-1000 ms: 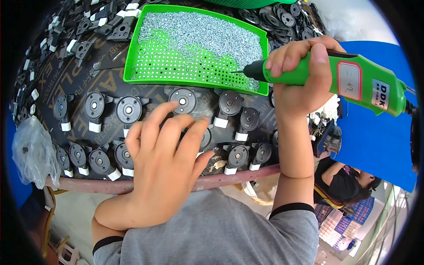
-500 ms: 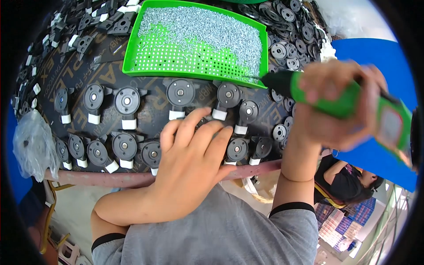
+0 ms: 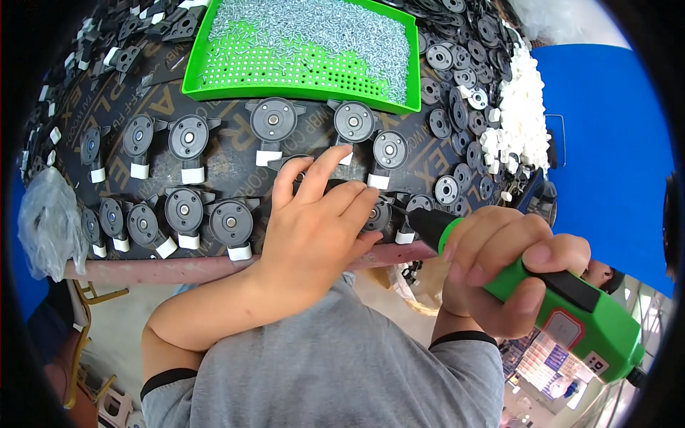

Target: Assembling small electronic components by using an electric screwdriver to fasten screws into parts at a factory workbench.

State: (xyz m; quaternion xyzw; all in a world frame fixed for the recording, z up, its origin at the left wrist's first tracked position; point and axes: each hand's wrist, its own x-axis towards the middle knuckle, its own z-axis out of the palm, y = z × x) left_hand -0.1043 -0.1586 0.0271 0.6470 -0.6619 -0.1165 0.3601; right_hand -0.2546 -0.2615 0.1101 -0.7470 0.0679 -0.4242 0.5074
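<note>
My right hand point(image 3: 499, 267) grips a green electric screwdriver point(image 3: 592, 314) with a black nose, its fingers wrapped round the body. The bit reaches left to a black disc-shaped part point(image 3: 379, 216) at the table's front edge; whether it touches a screw is too small to tell. Over the front row lies my left hand point(image 3: 314, 221), fingers spread and palm down. Its thumb and index finger lie on either side of that same part, which the hand partly covers. The outer fingers reach across another dark part point(image 3: 294, 165), mostly hidden.
Several black discs on arms with white ends point(image 3: 189, 139) stand in two rows. Behind them sits a green perforated tray point(image 3: 300, 91) of small silvery screws. Loose black discs point(image 3: 457, 107) and white pieces point(image 3: 521, 107) are piled at right, a plastic bag point(image 3: 50, 225) at left.
My right hand has brought the screwdriver down and left, from beside the tray's corner to the disc-shaped part. My left hand stays spread over the front row.
</note>
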